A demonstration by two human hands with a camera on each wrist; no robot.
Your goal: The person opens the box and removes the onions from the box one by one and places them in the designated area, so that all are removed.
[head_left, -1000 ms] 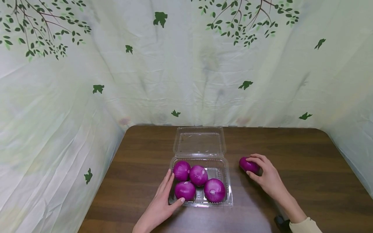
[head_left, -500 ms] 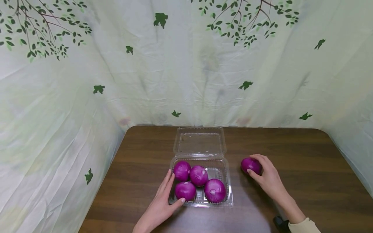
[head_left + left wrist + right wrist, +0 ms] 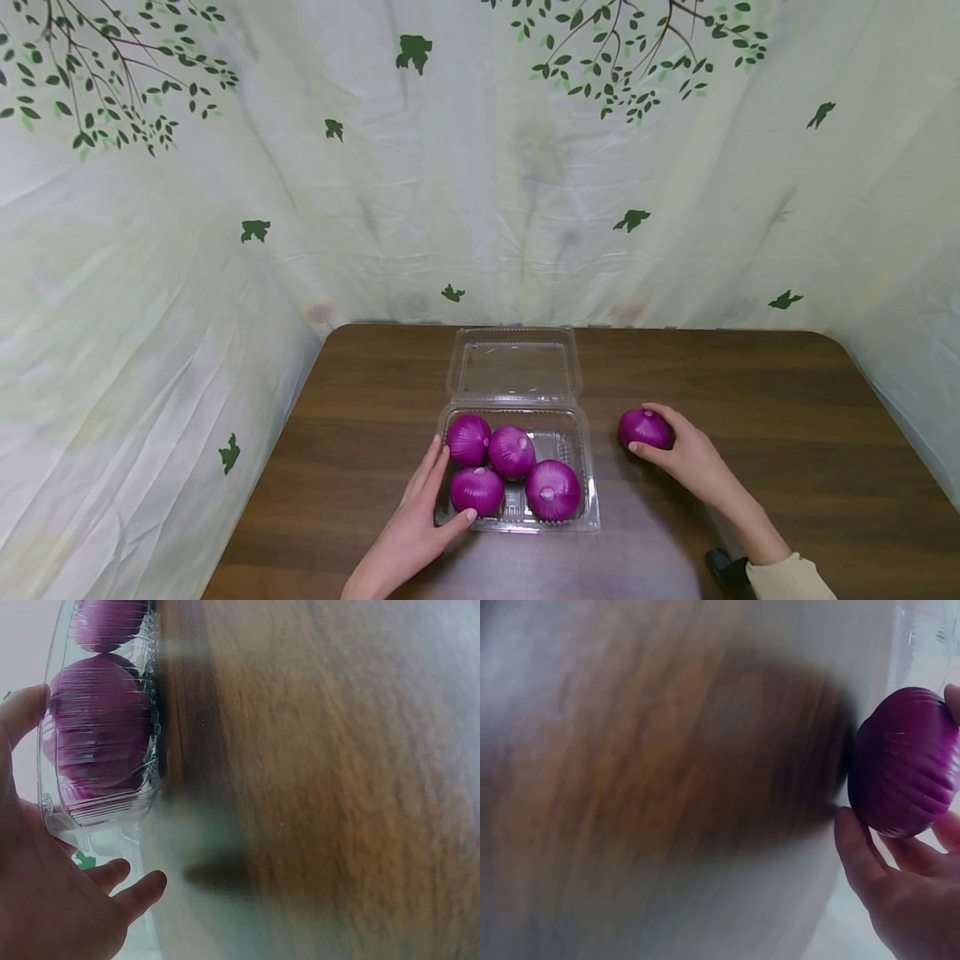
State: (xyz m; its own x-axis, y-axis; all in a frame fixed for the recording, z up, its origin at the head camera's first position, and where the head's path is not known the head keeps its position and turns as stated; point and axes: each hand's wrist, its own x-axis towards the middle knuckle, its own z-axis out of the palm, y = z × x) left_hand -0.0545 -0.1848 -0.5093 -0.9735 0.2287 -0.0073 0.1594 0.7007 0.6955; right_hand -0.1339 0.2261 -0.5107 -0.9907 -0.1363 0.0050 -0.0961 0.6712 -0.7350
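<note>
Held onion [image 3: 645,427] — purple, glossy, ribbed.

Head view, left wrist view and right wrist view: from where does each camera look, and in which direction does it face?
Head view: on the person's head, facing forward and down at the table, open box, four onions and curtain; left hand, right hand and one sleeve show.
Left wrist view: on that wrist, facing the box's side and the table; part of the left hand shows.
Right wrist view: on that wrist, facing the fifth onion and the table; part of the right hand shows.
Shared: head and right wrist views both show the fifth onion, held.
</note>
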